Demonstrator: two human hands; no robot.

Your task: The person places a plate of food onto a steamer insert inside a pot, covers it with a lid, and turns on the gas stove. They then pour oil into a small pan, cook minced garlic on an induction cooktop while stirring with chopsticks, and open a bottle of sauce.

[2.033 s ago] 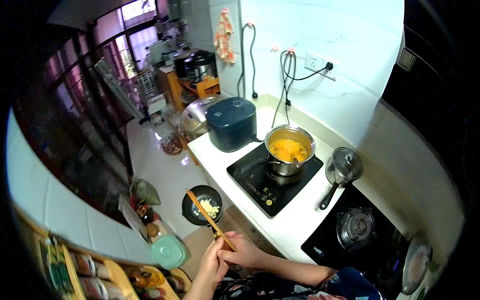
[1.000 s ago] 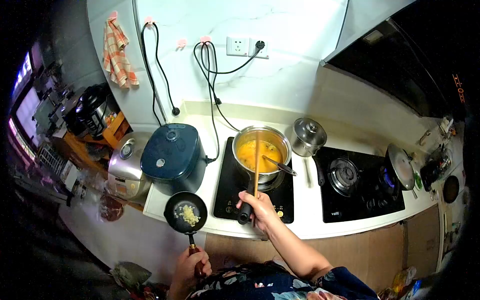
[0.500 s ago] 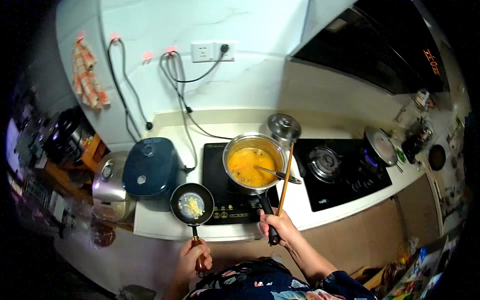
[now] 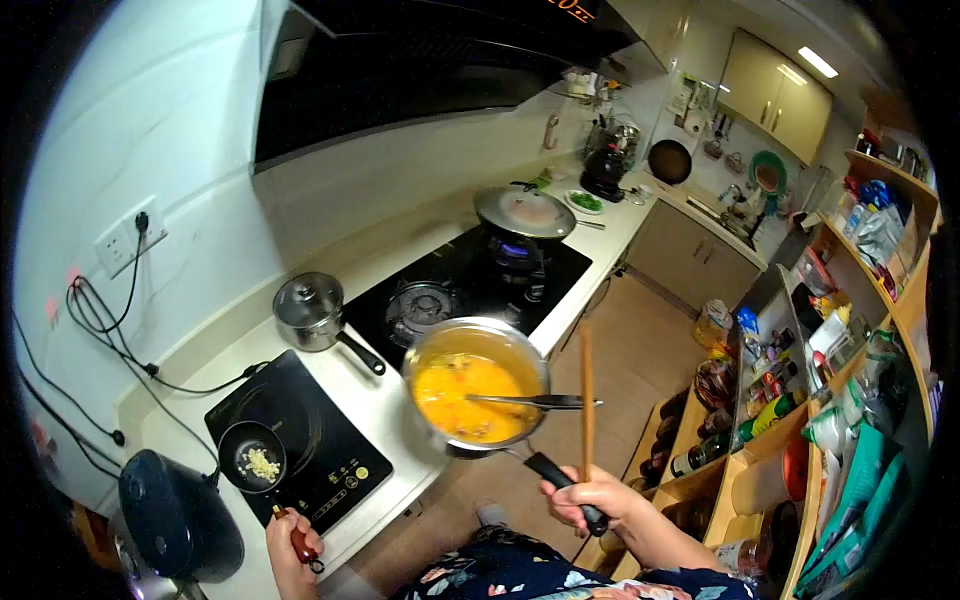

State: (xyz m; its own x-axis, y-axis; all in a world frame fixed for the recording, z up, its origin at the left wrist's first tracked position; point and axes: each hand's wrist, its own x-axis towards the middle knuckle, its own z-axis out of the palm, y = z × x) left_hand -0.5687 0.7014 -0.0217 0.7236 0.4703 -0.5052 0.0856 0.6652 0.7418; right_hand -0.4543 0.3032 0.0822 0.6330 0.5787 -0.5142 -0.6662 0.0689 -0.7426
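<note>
My left hand (image 4: 290, 548) is closed round the wooden handle of a small black frying pan (image 4: 244, 438). Pale chopped bits (image 4: 262, 464), which look like garlic, lie in that pan, over the left part of the induction cooktop (image 4: 310, 425). In my right hand (image 4: 600, 498) are the black handle of a steel saucepan (image 4: 541, 368) and a pair of wooden chopsticks (image 4: 587, 390) pointing up. Orange-yellow soup (image 4: 450, 388) with small pieces fills part of the saucepan. A dark-handled utensil (image 4: 545, 402) leans in it, its head submerged. The saucepan hangs around the counter's front edge.
A lidded pot (image 4: 308, 318) stands behind the saucepan, beside the gas stove (image 4: 465, 290). A covered wok (image 4: 522, 214) sits over a blue flame. Farther back is a plate of greens (image 4: 585, 203). A dark blue cooker (image 4: 175, 515) is at left; packed shelves (image 4: 765, 470) line the right.
My view has turned right. The saucepan has come off the induction cooktop and moved right with my right hand. The frying pan has shifted from the cooktop's left front corner onto its left part.
</note>
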